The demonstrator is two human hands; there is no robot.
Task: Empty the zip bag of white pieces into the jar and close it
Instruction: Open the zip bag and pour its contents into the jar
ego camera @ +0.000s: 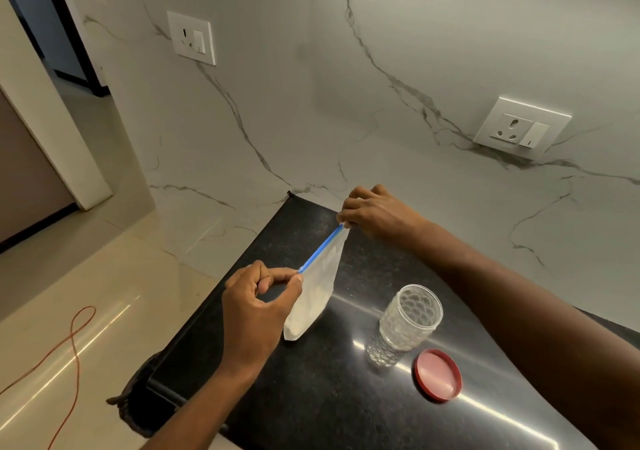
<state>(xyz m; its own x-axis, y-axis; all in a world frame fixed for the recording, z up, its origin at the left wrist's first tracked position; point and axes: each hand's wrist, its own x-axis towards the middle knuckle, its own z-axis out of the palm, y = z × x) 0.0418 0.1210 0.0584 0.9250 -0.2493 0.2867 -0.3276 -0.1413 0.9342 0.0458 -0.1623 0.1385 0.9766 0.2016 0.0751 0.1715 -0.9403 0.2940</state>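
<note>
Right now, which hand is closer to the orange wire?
Left. The left hand is right of the orange wire; the right hand is farther right, by the wall.

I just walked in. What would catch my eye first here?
A zip bag of white pieces, stretched by its blue strip between the left hand and right hand, over the black counter. Right of it stands an open clear jar, its red lid lying on the counter beside it.
</note>
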